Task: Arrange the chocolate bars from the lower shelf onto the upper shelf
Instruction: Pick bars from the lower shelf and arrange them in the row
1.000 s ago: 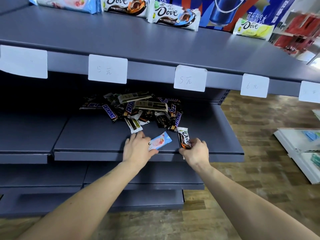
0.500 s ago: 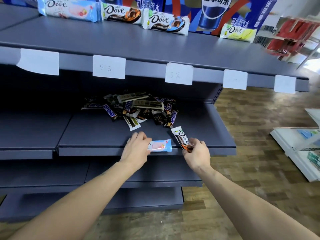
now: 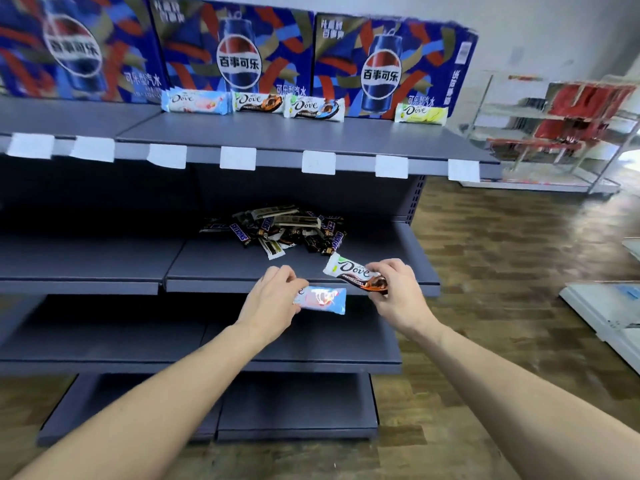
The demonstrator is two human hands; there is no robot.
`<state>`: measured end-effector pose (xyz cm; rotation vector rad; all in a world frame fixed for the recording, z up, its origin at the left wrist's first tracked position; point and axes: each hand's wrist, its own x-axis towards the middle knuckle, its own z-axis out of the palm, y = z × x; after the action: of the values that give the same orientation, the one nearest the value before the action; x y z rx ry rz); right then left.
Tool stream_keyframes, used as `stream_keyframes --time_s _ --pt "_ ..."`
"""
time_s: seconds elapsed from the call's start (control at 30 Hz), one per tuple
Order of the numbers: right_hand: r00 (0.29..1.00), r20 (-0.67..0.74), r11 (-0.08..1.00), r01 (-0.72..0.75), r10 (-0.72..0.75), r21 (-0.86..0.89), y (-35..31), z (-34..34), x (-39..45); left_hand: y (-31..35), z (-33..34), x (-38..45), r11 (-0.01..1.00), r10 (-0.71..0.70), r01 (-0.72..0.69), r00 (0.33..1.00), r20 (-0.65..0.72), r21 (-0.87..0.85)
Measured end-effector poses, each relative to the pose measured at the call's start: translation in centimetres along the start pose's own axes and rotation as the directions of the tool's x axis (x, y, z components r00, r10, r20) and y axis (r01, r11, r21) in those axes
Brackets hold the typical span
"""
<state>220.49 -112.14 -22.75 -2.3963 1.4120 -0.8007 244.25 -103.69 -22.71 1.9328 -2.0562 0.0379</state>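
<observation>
The shelves [image 3: 311, 140] are dark grey-blue, edged with plain white tags [image 3: 318, 162]. Behind the top shelf, boxes [image 3: 239, 53] show blue with red and gold ribbons (round red-white-blue logos). In front of them lie white-and-pink [image 3: 195, 102], white-and-brown [image 3: 259, 102] and pale yellow [image 3: 420, 114] bars. The floor [image 3: 502, 244] is streaky brown wood.

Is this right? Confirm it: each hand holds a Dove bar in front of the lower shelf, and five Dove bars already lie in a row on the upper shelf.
Not quite. The head view shows four Dove bars on the upper shelf, not five. The rest holds: the left hand holds a light blue Dove bar, and the right hand a brown one, in front of the lower shelf.
</observation>
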Motion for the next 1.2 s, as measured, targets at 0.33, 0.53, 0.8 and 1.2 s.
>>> stream_keyframes --time_s 0.33,0.53,0.8,1.2 --pt "0.957 -0.098 0.950 0.251 -0.273 -0.187 -5.3 -7.9 -1.5 3.8 -8.9 -4.7 0.995 0.043 -0.026 0.982 -0.184 0.092" --pt "0.929 -0.181 0.939 0.290 -0.322 -0.186 -8.4 -10.8 0.2 4.4 -13.0 -4.8 0.984 0.064 -0.013 0.957 -0.283 0.180" --pt "0.890 -0.199 0.899 0.359 -0.411 -0.253 -11.2 -12.9 4.1 2.9 -18.2 -2.3 0.966 0.067 0.035 0.923 -0.379 0.257" --pt "0.883 -0.177 0.885 0.381 -0.434 -0.268 -16.1 -10.4 12.8 -5.1 -21.4 2.2 0.965 0.033 0.084 0.901 -0.432 0.248"
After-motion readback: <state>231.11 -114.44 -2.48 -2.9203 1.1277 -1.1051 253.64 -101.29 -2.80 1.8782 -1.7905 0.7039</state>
